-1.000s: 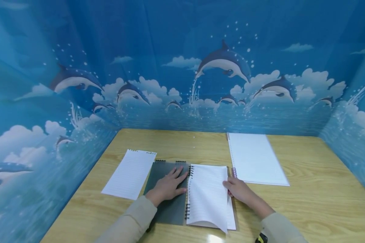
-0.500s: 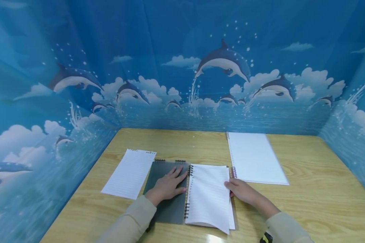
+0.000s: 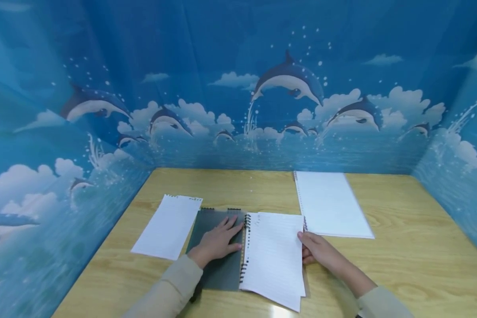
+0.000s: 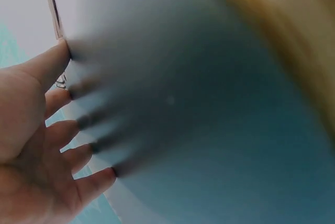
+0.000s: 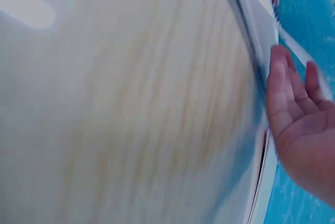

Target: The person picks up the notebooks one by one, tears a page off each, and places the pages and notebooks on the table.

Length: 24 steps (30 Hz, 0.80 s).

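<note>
A ring-bound notebook (image 3: 246, 247) lies open in the head view, dark grey cover (image 3: 222, 278) to the left and lined pages to the right. My left hand (image 3: 216, 243) rests on that cover with fingers spread; the left wrist view shows the same hand (image 4: 47, 135) with straight fingertips against the cover. At the pages' right edge, my right hand (image 3: 318, 249) pinches a lined page (image 3: 276, 256) between thumb and fingers. This page sits askew over the stack, its lower corner jutting past the bottom edge. Some ring holes show along its left side, near the black rings.
A loose lined sheet (image 3: 167, 227) with a ragged top edge lies left of the notebook. Behind and to the right is another spiral notebook (image 3: 331, 203) with a blank white page. The wooden table (image 3: 413, 247) meets a blue dolphin-print curtain (image 3: 230, 88) at the back.
My right hand has moved slightly right with the page, which now lies flatter and further right and lower over the stack. My left hand stays on the cover.
</note>
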Tool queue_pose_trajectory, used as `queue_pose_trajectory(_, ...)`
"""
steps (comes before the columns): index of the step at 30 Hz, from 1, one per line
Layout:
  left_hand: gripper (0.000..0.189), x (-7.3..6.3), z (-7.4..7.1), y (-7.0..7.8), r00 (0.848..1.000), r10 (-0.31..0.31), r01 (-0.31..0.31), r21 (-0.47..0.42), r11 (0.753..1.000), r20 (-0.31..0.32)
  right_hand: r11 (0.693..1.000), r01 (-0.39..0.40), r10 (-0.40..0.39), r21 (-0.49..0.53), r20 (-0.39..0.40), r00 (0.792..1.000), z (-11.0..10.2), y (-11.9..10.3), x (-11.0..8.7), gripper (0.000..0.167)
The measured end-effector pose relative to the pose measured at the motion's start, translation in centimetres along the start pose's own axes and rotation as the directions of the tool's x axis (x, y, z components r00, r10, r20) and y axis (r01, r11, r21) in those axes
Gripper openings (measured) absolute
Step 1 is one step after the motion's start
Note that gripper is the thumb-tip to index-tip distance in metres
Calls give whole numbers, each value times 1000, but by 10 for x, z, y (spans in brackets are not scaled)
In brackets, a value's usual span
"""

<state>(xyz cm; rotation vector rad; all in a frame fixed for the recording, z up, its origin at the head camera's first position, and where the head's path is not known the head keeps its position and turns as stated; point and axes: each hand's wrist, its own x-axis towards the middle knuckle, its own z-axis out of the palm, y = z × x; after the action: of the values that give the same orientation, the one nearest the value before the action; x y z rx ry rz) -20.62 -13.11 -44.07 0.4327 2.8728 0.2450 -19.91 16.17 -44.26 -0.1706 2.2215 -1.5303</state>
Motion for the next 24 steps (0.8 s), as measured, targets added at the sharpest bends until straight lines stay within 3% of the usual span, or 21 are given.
queue_pose_trajectory(5,59,0,2,1,997,-15,15,1,1000,-80,999,-39,38,16,65,997,6,-2,-14,41)
queue_pose_trajectory(10,49,-16,0,3,986,52,-48,30,998,-160,996,-81,84,-31,113,990,15,2,-33,35)
queue_pose_trajectory(12,49,-27,-4,2,988,77,-78,-3,997,-132,995,-95,98,-33,133,986,19,4,-38,37)
queue_pose_trajectory(15,57,-45,-11,0,995,99,-99,-71,993,-7,994,-101,106,-45,150,983,24,6,-44,39)
queue_pose_trajectory(19,68,-62,-12,-1,981,121,-105,-106,989,151,990,-107,117,-92,107,987,30,8,-52,34)
queue_pose_trajectory(24,68,-66,-8,2,980,114,-94,-121,988,166,990,-72,78,-122,39,996,36,12,-59,28)
